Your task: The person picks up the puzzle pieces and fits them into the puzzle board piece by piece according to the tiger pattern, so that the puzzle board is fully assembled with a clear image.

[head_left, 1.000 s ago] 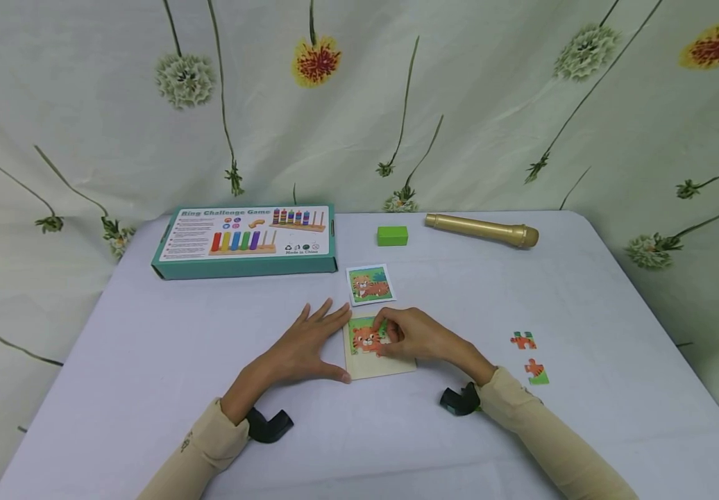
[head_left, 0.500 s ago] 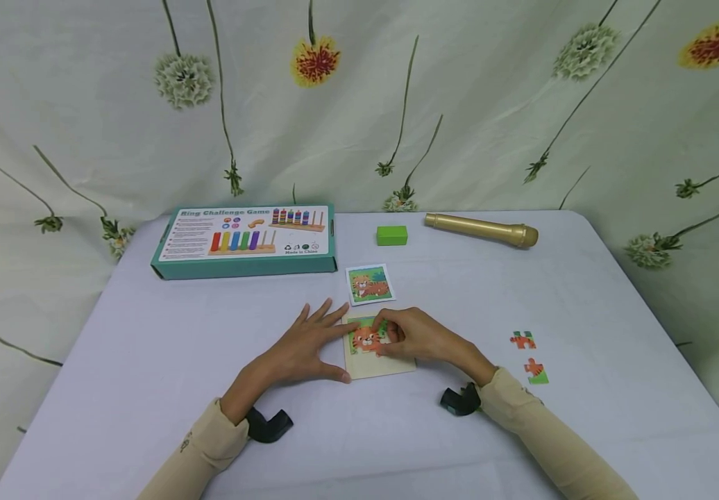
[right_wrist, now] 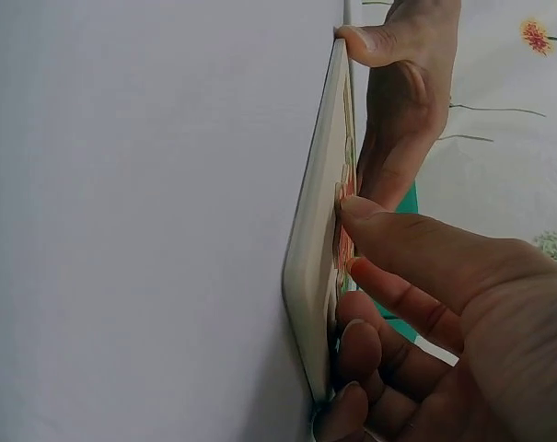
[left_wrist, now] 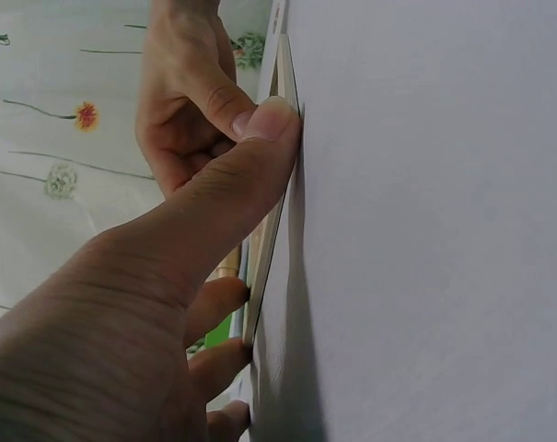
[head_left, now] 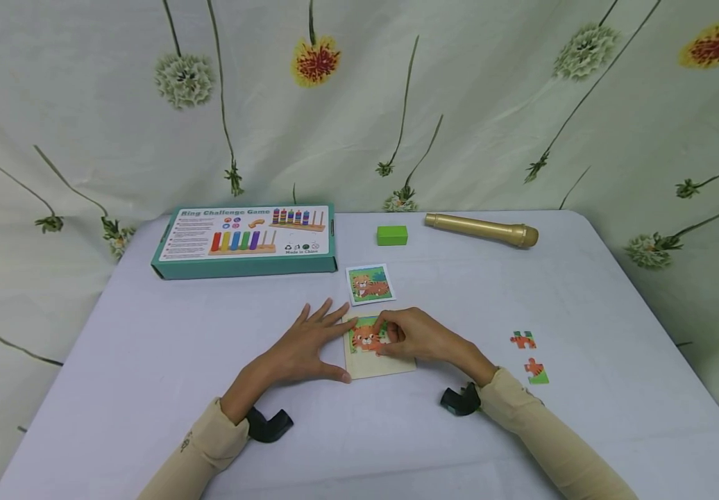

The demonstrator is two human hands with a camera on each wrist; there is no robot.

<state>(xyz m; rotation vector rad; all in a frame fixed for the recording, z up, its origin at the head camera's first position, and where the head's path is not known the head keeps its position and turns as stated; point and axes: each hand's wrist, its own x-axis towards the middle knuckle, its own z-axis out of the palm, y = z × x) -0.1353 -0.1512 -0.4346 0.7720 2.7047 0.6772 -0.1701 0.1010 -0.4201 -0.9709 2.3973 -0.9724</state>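
Note:
A wooden puzzle board [head_left: 379, 368] lies on the white table, its upper part filled with joined tiger pieces [head_left: 364, 339]. My left hand [head_left: 306, 351] steadies the board's left side, fingers spread, thumb at the near corner and index finger over the upper edge. Bent over the board, my right hand [head_left: 420, 335] pinches a puzzle piece between thumb and index finger; the hand largely covers it in the head view. In the right wrist view the thumb [right_wrist: 363, 208] is right at the orange pieces, the other fingers curled along the board's side. Two loose tiger pieces [head_left: 524, 340] lie to the right.
Just beyond the board lies a tiger picture card [head_left: 370, 285]. A teal Ring Challenge Game box [head_left: 243, 267] stands at the back left, with a green block [head_left: 392, 236] and a gold toy microphone [head_left: 481, 230] further right. A flower-print cloth hangs behind.
My left index finger has shifted from beside the board onto its upper left edge. The right hand has stayed at the same spot over the pieces.

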